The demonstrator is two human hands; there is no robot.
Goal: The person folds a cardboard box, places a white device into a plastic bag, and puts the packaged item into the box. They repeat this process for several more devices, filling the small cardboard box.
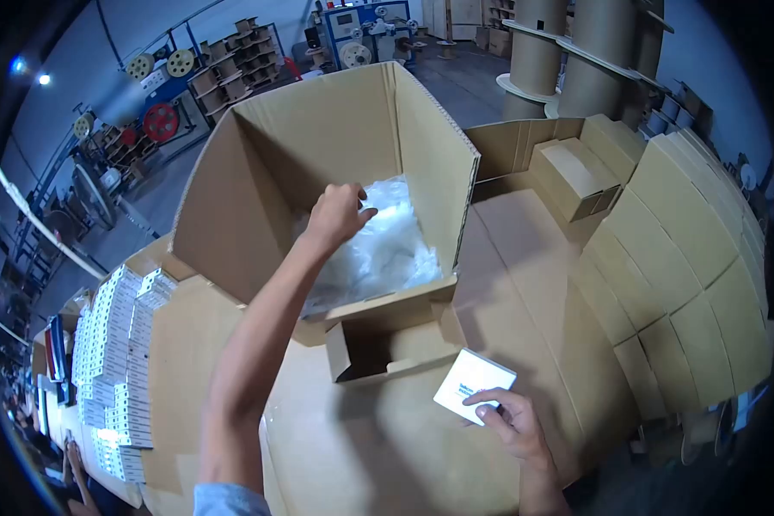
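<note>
My left hand point(340, 215) is inside the large cardboard box point(206, 206), above clear plastic bags point(387, 236) lying at its bottom. Its fingers are loosely curled, the thumb stands apart, and I see nothing held. My right hand point(512, 421) grips a flat white box point(476, 384) with small printing on its face, thumb on the near edge. Just beyond that white box, a small open cardboard carton point(341, 354) stands against the front of the large box, its inside in shadow.
White printed boxes point(103, 361) are stacked at the left. Folded cardboard cartons point(662, 267) stand in rows at the right, with another carton point(576, 176) behind. A cardboard sheet point(456, 469) covers the table. A co-worker's hand point(73, 460) shows lower left; machinery point(353, 34) stands behind.
</note>
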